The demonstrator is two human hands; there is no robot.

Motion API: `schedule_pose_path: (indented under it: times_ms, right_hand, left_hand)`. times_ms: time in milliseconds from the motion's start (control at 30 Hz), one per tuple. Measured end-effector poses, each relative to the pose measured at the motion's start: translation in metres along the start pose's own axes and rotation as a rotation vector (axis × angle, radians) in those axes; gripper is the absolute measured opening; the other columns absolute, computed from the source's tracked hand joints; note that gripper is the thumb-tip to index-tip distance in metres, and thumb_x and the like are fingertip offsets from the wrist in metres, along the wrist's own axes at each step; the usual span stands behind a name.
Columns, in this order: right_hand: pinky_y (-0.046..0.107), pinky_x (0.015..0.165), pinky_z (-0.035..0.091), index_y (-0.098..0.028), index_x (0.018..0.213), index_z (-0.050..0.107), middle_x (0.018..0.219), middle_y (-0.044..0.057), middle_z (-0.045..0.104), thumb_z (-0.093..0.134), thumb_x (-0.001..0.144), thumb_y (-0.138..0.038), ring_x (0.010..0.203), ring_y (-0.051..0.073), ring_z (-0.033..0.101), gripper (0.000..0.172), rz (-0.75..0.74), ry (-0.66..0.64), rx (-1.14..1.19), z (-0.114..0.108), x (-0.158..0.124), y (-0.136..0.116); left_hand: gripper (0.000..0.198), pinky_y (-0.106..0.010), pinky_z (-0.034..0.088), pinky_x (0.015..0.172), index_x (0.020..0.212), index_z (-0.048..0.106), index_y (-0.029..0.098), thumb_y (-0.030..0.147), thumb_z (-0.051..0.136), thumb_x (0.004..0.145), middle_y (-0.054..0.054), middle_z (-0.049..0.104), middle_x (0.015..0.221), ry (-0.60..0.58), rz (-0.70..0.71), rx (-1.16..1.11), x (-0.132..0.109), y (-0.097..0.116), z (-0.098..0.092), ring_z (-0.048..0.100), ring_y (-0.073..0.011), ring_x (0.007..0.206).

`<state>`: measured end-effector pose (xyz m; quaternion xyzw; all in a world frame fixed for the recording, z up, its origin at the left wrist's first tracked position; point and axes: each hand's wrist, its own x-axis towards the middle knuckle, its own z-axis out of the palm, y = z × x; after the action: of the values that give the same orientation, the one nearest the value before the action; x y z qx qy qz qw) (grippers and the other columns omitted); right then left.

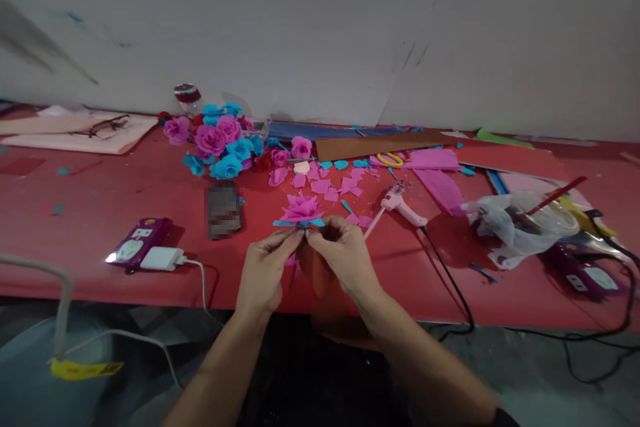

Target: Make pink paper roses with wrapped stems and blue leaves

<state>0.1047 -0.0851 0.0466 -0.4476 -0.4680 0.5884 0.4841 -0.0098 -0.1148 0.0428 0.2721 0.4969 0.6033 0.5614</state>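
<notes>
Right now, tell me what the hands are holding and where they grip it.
Both hands hold one pink paper flower with blue leaves. The left hand and right hand pinch it from below at its base, fingertips meeting under the petals.

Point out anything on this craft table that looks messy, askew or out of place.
Cut pink petals and blue scraps lie scattered loose on the red table behind the pink flower that both hands pinch. The glue gun lies tipped on its side, cord trailing off the front edge.
</notes>
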Motion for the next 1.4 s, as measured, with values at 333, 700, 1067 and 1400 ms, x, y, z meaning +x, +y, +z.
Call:
schedule_pose_path:
  times_ms: [333,700,1067,1400]
  right_hand:
    - [0.025,0.068,0.044,-0.019,0.070,0.069,0.070,-0.001,0.067,0.069,0.065,-0.023,0.066,0.011,0.059,0.006,0.105,0.011,0.216,-0.005,-0.005,-0.004]
    - [0.024,0.061,0.044,-0.018,0.064,0.068,0.059,-0.002,0.066,0.073,0.059,-0.024,0.057,0.011,0.058,0.009,0.298,-0.066,0.485,-0.009,-0.008,-0.012]
    - [0.023,0.063,0.044,-0.019,0.064,0.069,0.064,-0.002,0.067,0.075,0.058,-0.023,0.060,0.011,0.059,0.010,0.266,-0.063,0.482,-0.013,-0.010,-0.013]
    - [0.024,0.069,0.043,-0.019,0.065,0.070,0.066,-0.002,0.068,0.075,0.059,-0.025,0.064,0.010,0.059,0.009,0.194,-0.072,0.360,-0.020,-0.007,-0.010]
  left_hand:
    - [0.021,-0.027,0.049,0.074,0.077,0.071,0.016,0.030,0.076,0.062,-0.003,0.070,0.074,0.055,0.006,-0.016,-0.001,-0.004,0.011,0.064,-0.0146,0.074]
    - [0.019,-0.024,0.049,0.067,0.077,0.070,0.017,0.029,0.075,0.063,-0.002,0.069,0.074,0.070,0.048,0.017,-0.002,-0.007,0.012,0.063,-0.0142,0.072]
    - [0.015,-0.029,0.049,0.079,0.074,0.071,0.016,0.025,0.075,0.063,-0.002,0.069,0.072,0.058,0.067,0.052,-0.002,-0.002,0.014,0.064,-0.0146,0.073]
    - [0.015,-0.029,0.048,0.079,0.076,0.072,0.017,0.024,0.073,0.063,-0.002,0.069,0.071,0.061,0.089,0.110,0.001,-0.002,0.013,0.064,-0.0161,0.074]
